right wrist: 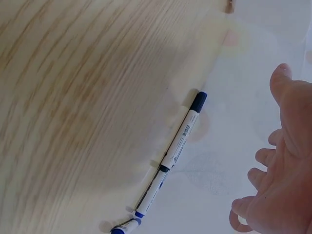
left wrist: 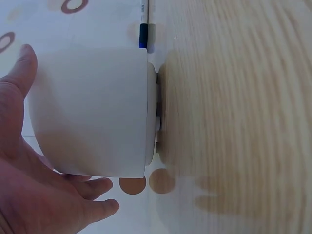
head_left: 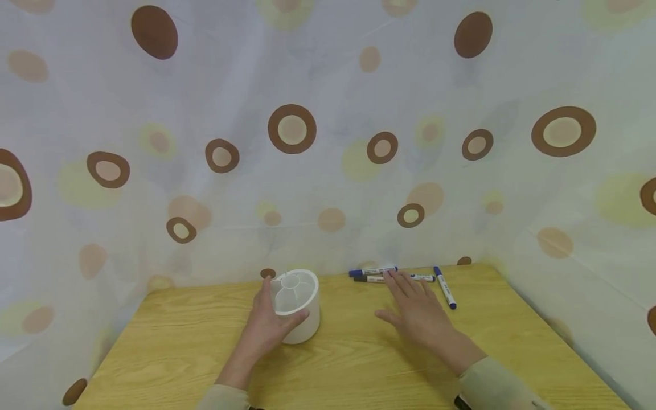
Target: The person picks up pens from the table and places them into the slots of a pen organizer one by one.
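beyond beige sleeves (head_left: pixel 499 382), held right grip (head_left: pixel 417 310) spread wide, nearer to slim white dark-capped markers (head_left: pixel 376 271) lying mostly crosswise ahead; with left grip (head_left: pixel 265 324), clasped white cylindrical plastic holder (head_left: pixel 312 322).

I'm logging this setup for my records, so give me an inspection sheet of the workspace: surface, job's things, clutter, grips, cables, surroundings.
Surface: wood-grain table; no spill or damage seen.
Container: white container, upright, open-topped, divided inside; no marker seen in it. Whether its base touches the table, I cannot tell.
Markers: several markers near the table's back edge, partly covered by a hand; one angled marker lies to their right.
Clutter: nothing seen.
Left grip: left hand holds the container between thumb and fingers.
Right grip: right hand, fingers extended, near the markers, holding nothing.
Cables: nothing seen.
Surroundings: spotted covering behind the table and along both sides.
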Demonstrator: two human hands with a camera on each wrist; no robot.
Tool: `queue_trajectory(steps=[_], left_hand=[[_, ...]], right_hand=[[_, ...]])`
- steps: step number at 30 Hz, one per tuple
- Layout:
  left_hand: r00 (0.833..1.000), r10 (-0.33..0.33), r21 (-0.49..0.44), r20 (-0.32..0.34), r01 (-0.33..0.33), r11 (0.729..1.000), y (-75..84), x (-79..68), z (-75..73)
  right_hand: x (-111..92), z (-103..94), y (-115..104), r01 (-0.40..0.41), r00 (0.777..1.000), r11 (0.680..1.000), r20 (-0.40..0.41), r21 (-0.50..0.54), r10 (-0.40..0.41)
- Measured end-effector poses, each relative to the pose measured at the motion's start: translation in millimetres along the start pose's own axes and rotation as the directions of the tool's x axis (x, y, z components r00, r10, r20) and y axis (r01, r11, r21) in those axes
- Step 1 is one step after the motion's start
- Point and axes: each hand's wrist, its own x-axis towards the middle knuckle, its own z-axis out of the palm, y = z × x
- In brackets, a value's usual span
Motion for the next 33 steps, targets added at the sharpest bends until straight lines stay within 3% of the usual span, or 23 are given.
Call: queue_trajectory(steps=[10, 20, 33], left_hand=[[0.999, -0.029, -0.075, -0.013, 0.028, 0.997, -0.3, 4.1, 7.1], [0.999, 0.028, -0.091, -0.041, -0.032, 0.995, 4.3, 5.0, 10.8], [0.998, 0.000, -0.119, 0.061, 0.007, 0.993, 4.6, 0.9, 9.7]], right_hand=[[-0.3, 4.1, 22.3, -0.029, 1.000, 0.999, 0.009, 0.022, 0.029], [-1.2, 4.2, 35.5, -0.073, 0.997, 0.997, 0.038, -0.030, 0.074], [6.0, 6.7, 53.3, -0.088, 0.996, 0.996, 0.037, 0.020, 0.087]])
